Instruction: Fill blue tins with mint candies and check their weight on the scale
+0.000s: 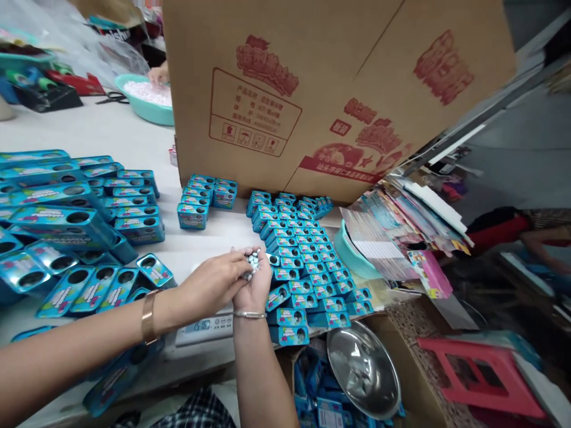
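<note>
My right hand [254, 285], with a silver bangle at its wrist, is palm up and cupped around a small heap of pale blue and white candies [252, 264]. Over that palm bends my left hand [218, 276], wearing a rose-gold bracelet, its closed fingers touching the candies. Both hands are above a white digital scale [207, 326] with a lit display, partly hidden by them. Just right of them stand rows of small blue tins [289, 252] with round openings. More blue tins [57, 208] are crowded on the left, some tilted or lying down.
A large printed cardboard box [285, 95] stands across the back. Behind it, a person's hand [159, 74] reaches into a turquoise basin [149, 107] of pale pellets, near black scissors [111, 97]. At right are stacked cards [401, 208], a steel bowl [363, 368] and a red stool [486, 377].
</note>
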`<state>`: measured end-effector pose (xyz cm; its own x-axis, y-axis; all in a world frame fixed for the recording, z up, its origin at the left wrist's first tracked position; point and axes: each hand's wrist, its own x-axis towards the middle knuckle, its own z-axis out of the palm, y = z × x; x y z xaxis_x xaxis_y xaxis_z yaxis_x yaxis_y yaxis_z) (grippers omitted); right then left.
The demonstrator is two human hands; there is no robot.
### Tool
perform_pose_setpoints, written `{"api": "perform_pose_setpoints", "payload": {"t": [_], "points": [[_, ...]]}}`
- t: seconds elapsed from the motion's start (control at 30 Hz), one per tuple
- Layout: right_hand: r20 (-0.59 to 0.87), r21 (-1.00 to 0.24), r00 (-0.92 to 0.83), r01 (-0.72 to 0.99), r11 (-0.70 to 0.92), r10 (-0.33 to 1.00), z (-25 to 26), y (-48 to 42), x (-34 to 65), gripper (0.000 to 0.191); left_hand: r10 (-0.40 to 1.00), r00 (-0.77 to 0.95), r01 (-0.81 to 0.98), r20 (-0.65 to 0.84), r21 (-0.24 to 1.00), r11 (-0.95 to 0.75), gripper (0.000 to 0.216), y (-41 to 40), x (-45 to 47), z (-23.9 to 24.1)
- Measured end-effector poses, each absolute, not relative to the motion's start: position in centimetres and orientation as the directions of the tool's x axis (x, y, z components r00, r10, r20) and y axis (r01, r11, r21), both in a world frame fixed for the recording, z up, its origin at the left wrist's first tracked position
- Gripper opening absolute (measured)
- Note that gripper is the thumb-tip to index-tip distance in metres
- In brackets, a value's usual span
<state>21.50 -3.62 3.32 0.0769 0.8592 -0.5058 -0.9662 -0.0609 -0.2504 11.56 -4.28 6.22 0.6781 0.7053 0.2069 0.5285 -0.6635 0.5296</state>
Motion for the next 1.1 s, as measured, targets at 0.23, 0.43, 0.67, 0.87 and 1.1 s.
{"api": "perform_pose_setpoints", "payload": {"t": [0.23, 0.43, 0.67, 0.87, 1.1], "points": [[-0.548, -0.137, 0.047, -0.990, -0.034, 0.835, 3.2, -3.7, 22.0, 0.020, 0.721, 0.691, 0.561, 0.060, 0.584, -0.586, 0.019, -3.0, 12.4, 7.2], [-0.545, 0.031, -0.084, -0.996, -0.081, 0.834, 3.9, -3.3, 22.7, 0.024, 0.837, 0.536, 0.486, 0.107, 0.771, -0.410, 0.020, -3.1, 12.3, 6.7], [-0.546, 0.073, -0.089, -0.996, -0.059, 0.833, 3.0, -3.7, 24.4, 0.027, 0.876, 0.460, 0.415, -0.145, 0.907, -0.068, 0.026, -2.4, 10.7, 6.7], [-0.505, -0.102, 0.114, -0.992, 0.073, 0.856, 3.0, -4.1, 27.7, 0.030, 0.839, 0.526, 0.702, -0.143, 0.629, -0.333, 0.025, -2.8, 9.7, 5.2], [-0.509, -0.131, 0.156, -0.986, 0.103, 0.846, 2.7, -4.6, 29.3, 0.032, 0.760, 0.648, 0.712, -0.046, 0.392, -0.583, 0.031, -3.3, 10.1, 5.7]]}}
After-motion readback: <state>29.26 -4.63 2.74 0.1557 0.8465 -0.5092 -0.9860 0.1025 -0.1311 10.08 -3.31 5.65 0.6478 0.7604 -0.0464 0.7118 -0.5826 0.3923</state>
